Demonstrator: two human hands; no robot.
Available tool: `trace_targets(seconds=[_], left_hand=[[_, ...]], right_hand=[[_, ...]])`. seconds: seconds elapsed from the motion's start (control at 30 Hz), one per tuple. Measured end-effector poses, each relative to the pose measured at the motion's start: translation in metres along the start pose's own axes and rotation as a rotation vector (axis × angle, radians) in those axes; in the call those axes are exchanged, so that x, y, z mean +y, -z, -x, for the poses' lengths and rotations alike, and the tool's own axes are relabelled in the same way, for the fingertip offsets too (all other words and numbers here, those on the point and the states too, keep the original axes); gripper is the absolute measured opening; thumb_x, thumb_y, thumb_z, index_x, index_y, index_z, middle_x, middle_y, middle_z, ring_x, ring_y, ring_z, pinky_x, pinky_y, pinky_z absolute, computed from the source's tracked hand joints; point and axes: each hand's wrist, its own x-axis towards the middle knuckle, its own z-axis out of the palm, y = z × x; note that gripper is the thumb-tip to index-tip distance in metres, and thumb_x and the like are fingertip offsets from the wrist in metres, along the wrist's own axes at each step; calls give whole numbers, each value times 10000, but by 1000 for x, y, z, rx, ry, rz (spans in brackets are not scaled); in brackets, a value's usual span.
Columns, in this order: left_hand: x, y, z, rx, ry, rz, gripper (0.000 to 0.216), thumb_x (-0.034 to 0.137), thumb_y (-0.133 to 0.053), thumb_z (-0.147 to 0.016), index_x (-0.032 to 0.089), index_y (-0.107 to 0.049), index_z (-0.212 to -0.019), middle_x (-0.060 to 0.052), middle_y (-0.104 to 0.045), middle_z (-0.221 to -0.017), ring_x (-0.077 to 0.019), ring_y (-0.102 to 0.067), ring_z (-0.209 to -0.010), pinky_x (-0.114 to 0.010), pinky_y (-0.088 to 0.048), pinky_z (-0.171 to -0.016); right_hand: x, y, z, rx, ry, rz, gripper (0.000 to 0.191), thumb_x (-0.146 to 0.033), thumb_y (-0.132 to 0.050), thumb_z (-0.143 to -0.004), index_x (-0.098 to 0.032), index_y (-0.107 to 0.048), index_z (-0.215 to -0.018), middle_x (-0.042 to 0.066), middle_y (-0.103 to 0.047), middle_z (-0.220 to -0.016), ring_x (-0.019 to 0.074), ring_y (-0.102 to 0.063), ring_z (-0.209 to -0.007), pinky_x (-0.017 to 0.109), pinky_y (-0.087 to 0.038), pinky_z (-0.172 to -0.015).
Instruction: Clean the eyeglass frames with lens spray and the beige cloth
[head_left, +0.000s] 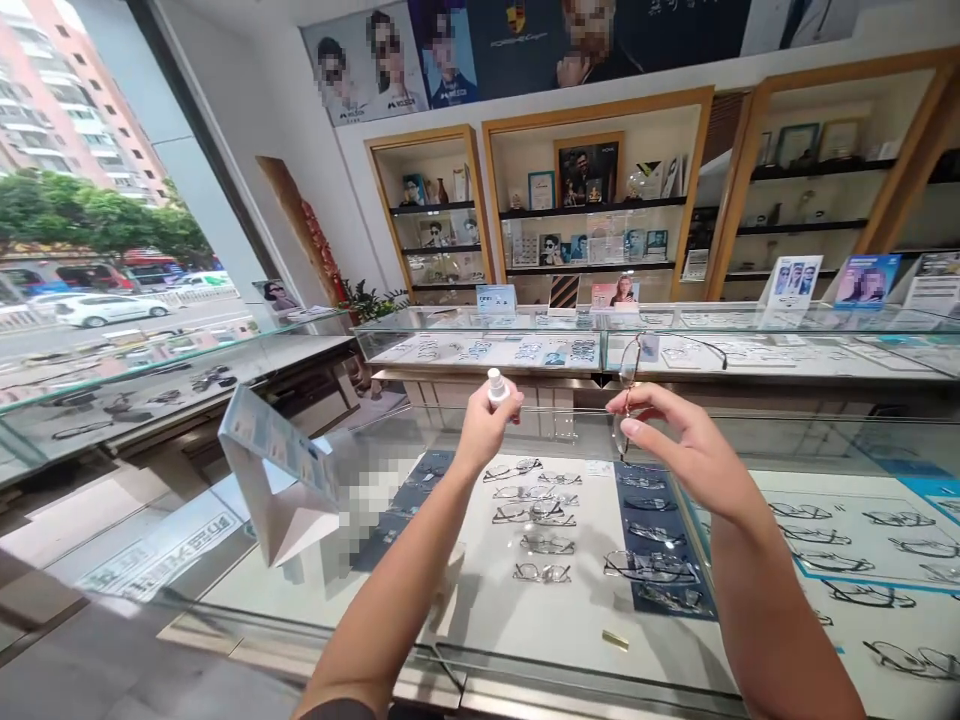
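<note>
My left hand (491, 425) is closed around a small white spray bottle (494, 384), its nozzle showing above my fingers. In my right hand (675, 430) I pinch a pair of thin-framed eyeglasses (630, 372), held on edge with one temple stretching off to the right. Both hands are raised above a glass display counter (555, 640), a little apart from each other. Inside that counter, several pairs of glasses (546, 545) lie in rows on white and dark blue lining. Most of the bottle's body is hidden by my fingers.
A folded display card (277, 460) stands on the counter at left. Across the aisle runs another glass showcase (480, 345), with wooden wall shelves (592, 210) behind it. More glasses (900, 520) lie at right. A large window (97, 200) fills the left side.
</note>
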Motion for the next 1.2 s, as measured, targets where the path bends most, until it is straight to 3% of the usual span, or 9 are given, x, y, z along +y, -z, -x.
trace_targets(seconds=[0.1,0.2,0.37,0.5,0.6,0.77,0.97,1.07,1.2], left_hand=[[34,-34,1,-194,-44,405,459,604,-705,-868,221,-497,-725,40,-475,-624,-120,-464,-546,-285,-449,-570],[50,-50,6,-360,68,678,633,809,-613,-856,219,-491,-661,45,-406,-542,-106,-378,-467,-263,-362,-477],[46,-47,2,-663,308,949,851,1033,-366,-793,223,-400,-534,51,-283,-429,-93,-264,-375,-242,-253,-385],[32,-39,-4,-819,391,1051,854,1011,-273,-835,236,-352,-486,57,-208,-374,-86,-217,-335,-254,-275,-382],[26,-33,-5,-872,407,1053,838,988,-280,-846,228,-411,-517,74,-186,-355,-77,-192,-315,-263,-304,-409],[28,-28,-7,-800,378,1024,864,1030,-310,-788,214,-449,-542,6,-370,-486,-127,-393,-423,-271,-338,-414],[24,-35,-12,-535,344,990,763,939,-431,-887,210,-492,-674,68,-345,-436,-83,-275,-350,-215,-309,-367],[19,-41,-14,-413,318,873,755,927,-471,-884,200,-508,-685,69,-382,-447,-77,-327,-359,-216,-390,-415],[20,-42,-13,-387,282,834,735,887,-532,-896,182,-529,-688,49,-429,-507,-78,-430,-439,-215,-453,-515]], right_hand=[[2,-2,-4,-34,-35,-40,215,-439,-687,-1001,-275,-730,-1134,56,-732,-1191,227,-673,-1063,418,-572,-952],[5,-4,-8,-87,-63,-81,201,-428,-680,-1010,-277,-728,-1135,49,-722,-1168,225,-666,-1065,396,-563,-925],[12,-14,-16,-169,-124,-146,194,-431,-655,-1030,-273,-718,-1124,42,-700,-1153,215,-630,-1072,383,-513,-968],[17,-25,-22,-221,-166,-246,170,-399,-645,-1032,-258,-719,-1092,45,-694,-1107,222,-637,-1096,385,-502,-993],[21,-30,-24,-247,-198,-338,157,-382,-643,-1031,-254,-722,-1076,40,-692,-1068,219,-644,-1077,381,-492,-992],[28,-32,-25,-223,-224,-380,159,-385,-651,-1030,-262,-735,-1085,29,-693,-1058,208,-628,-1049,362,-462,-943],[29,-29,-27,-189,-223,-338,170,-396,-652,-1019,-258,-737,-1069,38,-712,-1074,218,-629,-1040,376,-455,-932],[27,-28,-28,-183,-220,-320,167,-393,-644,-1018,-256,-731,-1059,40,-717,-1073,218,-637,-1050,384,-460,-950],[25,-27,-28,-168,-215,-283,163,-386,-638,-1015,-251,-722,-1050,40,-719,-1063,211,-645,-1052,382,-474,-961]])
